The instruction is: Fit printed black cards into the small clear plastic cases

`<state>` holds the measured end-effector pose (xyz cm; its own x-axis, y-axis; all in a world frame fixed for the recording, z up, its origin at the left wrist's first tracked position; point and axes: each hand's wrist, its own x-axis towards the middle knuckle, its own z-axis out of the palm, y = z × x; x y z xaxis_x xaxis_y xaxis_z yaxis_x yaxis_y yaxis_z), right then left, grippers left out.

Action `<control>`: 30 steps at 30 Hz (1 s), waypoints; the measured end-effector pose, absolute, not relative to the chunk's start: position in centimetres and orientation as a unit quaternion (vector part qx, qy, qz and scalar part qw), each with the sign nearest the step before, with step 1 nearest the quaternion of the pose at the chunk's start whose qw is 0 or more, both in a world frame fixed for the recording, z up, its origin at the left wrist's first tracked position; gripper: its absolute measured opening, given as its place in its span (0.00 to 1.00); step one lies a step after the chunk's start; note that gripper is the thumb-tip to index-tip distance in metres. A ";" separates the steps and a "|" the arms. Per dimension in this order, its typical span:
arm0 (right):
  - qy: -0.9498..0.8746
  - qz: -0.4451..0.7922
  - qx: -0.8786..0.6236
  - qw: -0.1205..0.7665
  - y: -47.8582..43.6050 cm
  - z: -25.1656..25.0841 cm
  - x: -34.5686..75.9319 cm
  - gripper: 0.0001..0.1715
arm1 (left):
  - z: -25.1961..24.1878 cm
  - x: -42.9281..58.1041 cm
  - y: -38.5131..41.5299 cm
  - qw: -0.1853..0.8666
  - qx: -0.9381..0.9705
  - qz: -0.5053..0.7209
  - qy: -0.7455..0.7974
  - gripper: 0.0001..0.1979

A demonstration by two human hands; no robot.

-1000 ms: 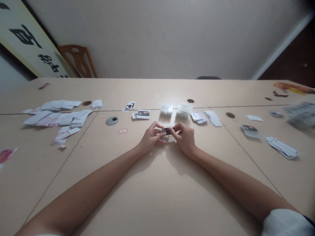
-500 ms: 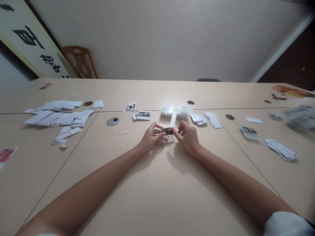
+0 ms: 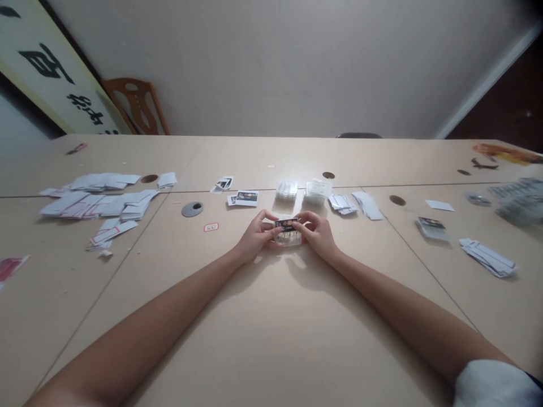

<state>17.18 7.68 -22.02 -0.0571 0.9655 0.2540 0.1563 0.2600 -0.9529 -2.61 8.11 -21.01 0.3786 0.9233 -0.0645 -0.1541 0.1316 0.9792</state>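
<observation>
Two bare hands on one item: left hand (image 3: 258, 236) pinches the left end, right hand (image 3: 319, 236) the right end, fingers narrow, thumbs on the near side, other fingertips mostly hidden behind. Item: small clear plastic box (image 3: 288, 239) with a black printed strip (image 3: 287, 224) along its far upper part, held mid-scene over the pale wood-look table (image 3: 271, 339). Touching the table or not, can't tell.

Step in hand looks like seating or pressing the strip on the box; next move likely calls for even thumb pressure and strip edges kept square.

Long axis of strip runs left to right, nearly level; printed side faces up and toward the wearer. Print too small to read.

Just beyond: two stacks of clear plastic pieces, left one (image 3: 287, 191), right one (image 3: 317, 191). Farther left, white-bordered dark photo cards (image 3: 247, 198); well right, another dark-topped clear box (image 3: 431, 228).
</observation>
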 end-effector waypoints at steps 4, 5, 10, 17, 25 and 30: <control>-0.605 0.407 -0.454 0.512 7.8 -22.1 17.2 0.16 | -21.1 -2.6 8.2 0.653 0.512 0.414 0.374 0.26; -0.602 0.410 -0.454 0.513 7.8 -22.1 17.2 0.16 | -21.1 -2.6 8.2 0.653 0.513 0.412 0.374 0.26; -0.593 0.415 -0.453 0.520 8.0 -22.4 17.3 0.14 | -21.0 -2.6 8.1 0.655 0.516 0.408 0.371 0.26; -0.579 0.431 -0.454 0.523 8.1 -22.3 17.2 0.14 | -20.7 -2.6 7.9 0.655 0.520 0.405 0.369 0.26; -0.555 0.451 -0.457 0.529 8.1 -21.9 17.1 0.12 | -20.8 -2.6 8.0 0.651 0.523 0.408 0.369 0.26; -0.575 0.446 -0.450 0.517 8.1 -22.2 17.2 0.13 | -20.8 -2.6 7.9 0.637 0.527 0.412 0.383 0.28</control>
<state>17.25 8.09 -22.17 -0.0587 0.9793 0.1937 0.0570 0.1970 -0.9787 -2.58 7.91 -20.76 0.3669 0.9287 -0.0538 -0.1210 0.1050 0.9871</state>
